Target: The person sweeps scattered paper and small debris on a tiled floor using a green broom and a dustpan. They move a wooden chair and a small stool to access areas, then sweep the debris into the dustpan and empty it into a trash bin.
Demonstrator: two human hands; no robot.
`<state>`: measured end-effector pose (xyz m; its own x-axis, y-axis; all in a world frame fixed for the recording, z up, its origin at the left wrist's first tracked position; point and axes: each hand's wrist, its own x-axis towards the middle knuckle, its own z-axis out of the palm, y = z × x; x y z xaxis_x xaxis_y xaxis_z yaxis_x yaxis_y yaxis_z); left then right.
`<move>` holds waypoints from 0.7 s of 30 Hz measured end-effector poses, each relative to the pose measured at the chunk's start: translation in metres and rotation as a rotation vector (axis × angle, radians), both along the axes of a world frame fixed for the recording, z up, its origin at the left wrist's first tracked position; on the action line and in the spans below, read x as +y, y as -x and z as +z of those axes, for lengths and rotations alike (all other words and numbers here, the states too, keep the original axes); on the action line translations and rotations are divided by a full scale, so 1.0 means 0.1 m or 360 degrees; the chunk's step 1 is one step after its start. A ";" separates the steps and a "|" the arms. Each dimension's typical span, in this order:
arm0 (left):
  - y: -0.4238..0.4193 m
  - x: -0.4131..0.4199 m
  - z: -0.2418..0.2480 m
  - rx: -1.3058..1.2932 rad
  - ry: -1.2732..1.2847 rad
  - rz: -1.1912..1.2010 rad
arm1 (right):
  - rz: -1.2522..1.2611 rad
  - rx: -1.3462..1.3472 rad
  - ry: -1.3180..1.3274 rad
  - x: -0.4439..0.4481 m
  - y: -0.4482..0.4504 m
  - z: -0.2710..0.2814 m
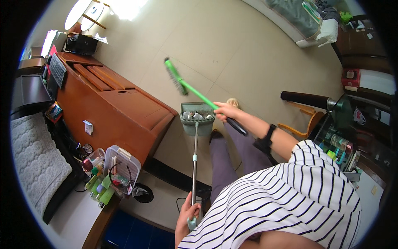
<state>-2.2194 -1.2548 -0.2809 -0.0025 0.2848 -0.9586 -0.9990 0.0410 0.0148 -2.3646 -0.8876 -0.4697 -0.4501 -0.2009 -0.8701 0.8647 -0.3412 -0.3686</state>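
My left hand (189, 210) is closed around the metal pole of a long-handled dustpan (197, 129), near the top of its handle. The grey-green pan rests on the tiled floor and holds dust and pale scraps (197, 115). In my right hand (227, 111) is the green stick of a short brush (176, 77) with a black grip. Its bristled head is raised at an angle beyond the pan, up and to the left of it. Whether the bristles touch the floor I cannot tell.
A brown wooden cabinet (124, 109) stands left of the dustpan. A wooden chair (306, 119) and a glass-topped table are at the right. A bed (292, 18) lies at the upper right. By the cabinet are a clear plastic bin (122, 168) and a black-lined waste bin (143, 193).
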 end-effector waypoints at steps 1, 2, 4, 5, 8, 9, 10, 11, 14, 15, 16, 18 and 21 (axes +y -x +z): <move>0.00 0.01 -0.01 -0.0058 0.0073 -0.0006 | -0.0036 -0.0015 0.0161 -0.09 0.17 -0.14; 0.01 0.02 -0.01 -0.0029 0.0056 0.0009 | -0.0086 -0.0101 0.0184 -0.19 0.34 -0.31; 0.04 0.06 -0.02 0.0018 0.0006 0.0047 | -0.0214 -0.0368 0.0438 -0.33 0.73 -0.66; 0.06 0.09 -0.02 0.0010 0.0017 0.0060 | -0.0332 -0.0594 0.0733 -0.34 0.91 -0.79; 0.15 0.17 0.03 -0.0028 0.0021 0.0147 | -0.0097 -0.0129 0.0365 0.02 0.99 -0.77; 0.18 0.20 0.04 -0.0048 0.0031 0.0180 | -0.0071 0.0021 0.0254 0.23 0.94 -0.65; 0.21 0.25 0.06 -0.0047 0.0014 0.0212 | -0.0087 0.0166 0.0188 0.52 0.83 -0.44; 0.24 0.28 0.07 -0.0044 0.0024 0.0207 | -0.0002 0.0358 0.0175 0.87 0.70 -0.23; 0.33 0.38 0.07 0.0029 0.0017 0.0213 | -0.0240 0.0342 -0.0253 1.42 0.49 0.09; 0.36 0.41 0.06 0.0019 0.0005 0.0200 | -0.0106 0.0273 0.0085 1.63 0.59 0.09; 0.39 0.44 0.05 0.0030 -0.0003 0.0222 | -0.0375 0.0071 -0.0022 1.72 0.60 0.06; 0.43 0.49 0.01 0.0060 -0.0023 0.0239 | -0.0463 -0.0405 0.0162 1.84 0.75 -0.12; 0.48 0.61 -0.04 0.0035 -0.0017 0.0288 | -0.0525 -0.0604 0.0193 1.82 0.74 -0.27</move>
<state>-2.2670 -1.1939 -0.2846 -0.0756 0.2879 -0.9547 -0.9895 -0.1398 0.0362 -2.4389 -0.7052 -0.4967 -0.1639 -0.2111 -0.9636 0.7690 -0.6392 0.0092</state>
